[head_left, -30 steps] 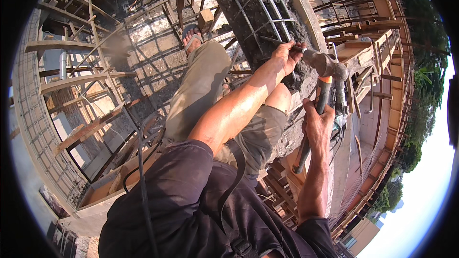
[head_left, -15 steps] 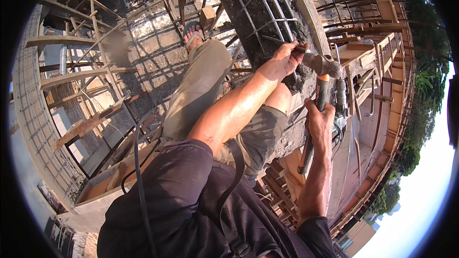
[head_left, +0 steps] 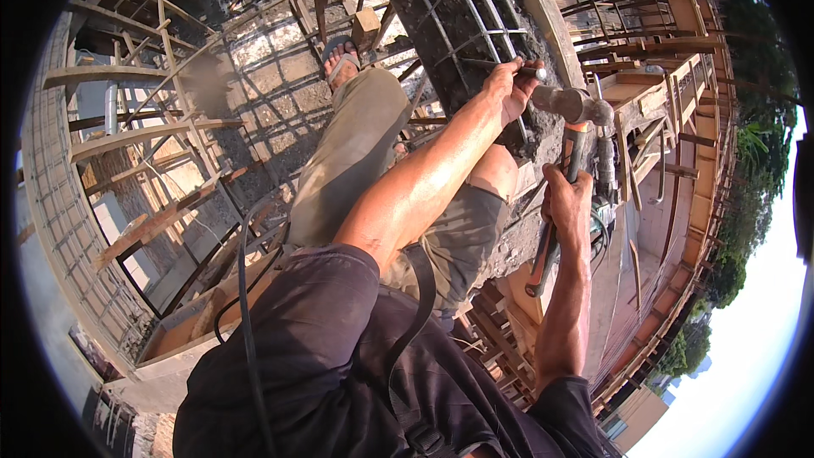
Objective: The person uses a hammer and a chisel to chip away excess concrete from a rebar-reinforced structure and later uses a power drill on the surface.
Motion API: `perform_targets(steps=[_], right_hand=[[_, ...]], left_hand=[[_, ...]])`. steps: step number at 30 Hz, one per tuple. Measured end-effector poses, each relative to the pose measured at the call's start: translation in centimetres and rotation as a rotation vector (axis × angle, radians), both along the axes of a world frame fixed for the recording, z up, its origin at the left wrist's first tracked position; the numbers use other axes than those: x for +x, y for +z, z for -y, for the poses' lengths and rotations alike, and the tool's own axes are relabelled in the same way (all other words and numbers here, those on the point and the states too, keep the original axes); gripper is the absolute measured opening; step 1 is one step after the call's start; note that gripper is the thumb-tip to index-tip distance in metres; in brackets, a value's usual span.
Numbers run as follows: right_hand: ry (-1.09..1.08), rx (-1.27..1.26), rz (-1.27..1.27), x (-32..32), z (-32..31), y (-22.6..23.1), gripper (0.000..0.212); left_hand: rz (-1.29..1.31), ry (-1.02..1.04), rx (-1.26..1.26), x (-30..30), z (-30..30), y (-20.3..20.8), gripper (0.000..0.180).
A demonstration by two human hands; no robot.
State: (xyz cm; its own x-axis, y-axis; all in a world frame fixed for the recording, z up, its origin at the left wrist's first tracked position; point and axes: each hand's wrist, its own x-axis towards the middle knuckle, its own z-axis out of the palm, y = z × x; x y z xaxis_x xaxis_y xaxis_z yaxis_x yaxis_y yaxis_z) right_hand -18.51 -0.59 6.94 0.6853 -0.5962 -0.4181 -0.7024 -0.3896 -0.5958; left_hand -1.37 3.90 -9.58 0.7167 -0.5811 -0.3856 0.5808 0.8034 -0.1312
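Observation:
My left hand point(head_left: 511, 92) is closed around a steel chisel point(head_left: 479, 62), its blunt end poking out past my fingers on the right. The chisel's shaft points left over the rebar cage point(head_left: 483, 13) in a rough concrete beam; its tip is hard to make out against the dark concrete. In my right hand point(head_left: 566, 199) is a hammer point(head_left: 570, 105), gripped by its dark handle with orange parts. Its worn metal head is just below and right of the chisel's blunt end, with a small gap between them.
Beside the cage runs a formwork board point(head_left: 543, 13). A power tool point(head_left: 604, 178) with a cable lies right of my right hand. Wooden props and braces point(head_left: 110, 76) stand at the left, above a lower level. A black cable point(head_left: 244, 288) hangs by my left side.
The hammer head has shifted slightly up and right, and its handle has turned so its orange side shows. My left hand and the chisel's blunt end have moved up a little.

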Motion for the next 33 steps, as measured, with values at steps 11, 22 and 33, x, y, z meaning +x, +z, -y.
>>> perform_targets(steps=[11,22,33], right_hand=[[-0.008,0.039,1.187,1.8,-4.8,14.3,0.038],[-0.02,0.027,0.095,0.2,-4.9,7.4,0.029],[0.079,-0.086,0.116,2.2,0.1,1.6,0.031]], left_hand=[[-0.1,0.016,-0.041,-0.2,0.5,1.7,0.015],[-0.105,-0.002,-0.024,-0.6,1.0,1.2,0.015],[-0.095,-0.019,-0.065,-0.1,0.9,0.5,0.016]])
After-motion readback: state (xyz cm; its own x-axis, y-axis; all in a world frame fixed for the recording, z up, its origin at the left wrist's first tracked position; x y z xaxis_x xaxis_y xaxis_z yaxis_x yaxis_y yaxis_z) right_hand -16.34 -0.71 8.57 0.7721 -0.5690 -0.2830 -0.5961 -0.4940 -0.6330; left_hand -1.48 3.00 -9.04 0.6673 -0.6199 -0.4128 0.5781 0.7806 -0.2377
